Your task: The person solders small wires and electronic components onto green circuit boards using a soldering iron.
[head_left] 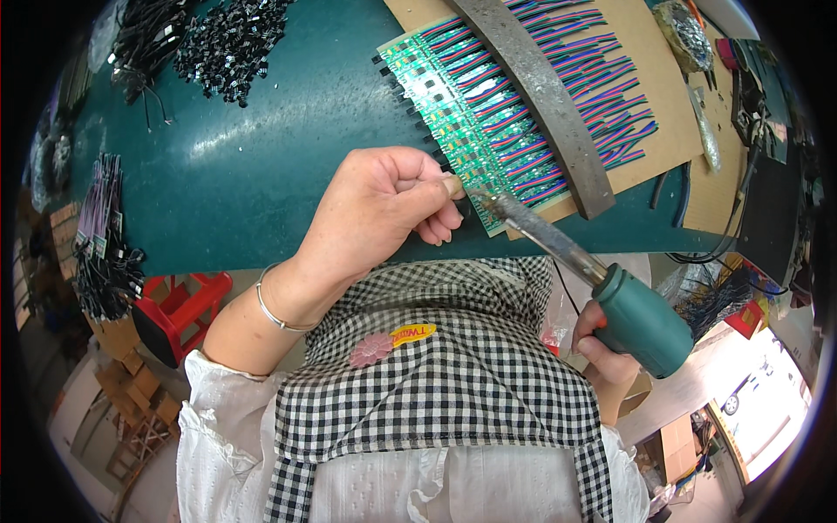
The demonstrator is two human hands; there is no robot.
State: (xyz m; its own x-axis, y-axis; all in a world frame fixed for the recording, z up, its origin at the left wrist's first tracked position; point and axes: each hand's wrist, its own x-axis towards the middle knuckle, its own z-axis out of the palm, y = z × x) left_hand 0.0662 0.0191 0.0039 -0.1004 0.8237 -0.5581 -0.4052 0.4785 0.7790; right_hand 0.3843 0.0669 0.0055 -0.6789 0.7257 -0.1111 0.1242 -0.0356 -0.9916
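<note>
My left hand (384, 200) is closed in a pinch at the near left edge of a green circuit board panel (453, 131). Whatever its thumb and finger hold is too small and hidden to name. In my right hand (606, 353) is a green-bodied soldering gun (645, 322), its metal tip meeting or nearly meeting the panel's near corner beside my left fingertips. Rows of red, blue, green and black wires (610, 131) run off the panel's right side. Small black connectors (410, 103) line its left edge. A heavy curved metal bar (545, 100) lies across the wires.
Under the panel is a cardboard sheet (667, 122) on the green table (288, 192). A heap of small black connectors (231, 48) and black cables (144, 48) lie far left. Wired pieces (105, 218) hang at the left edge, above a red stool (192, 314).
</note>
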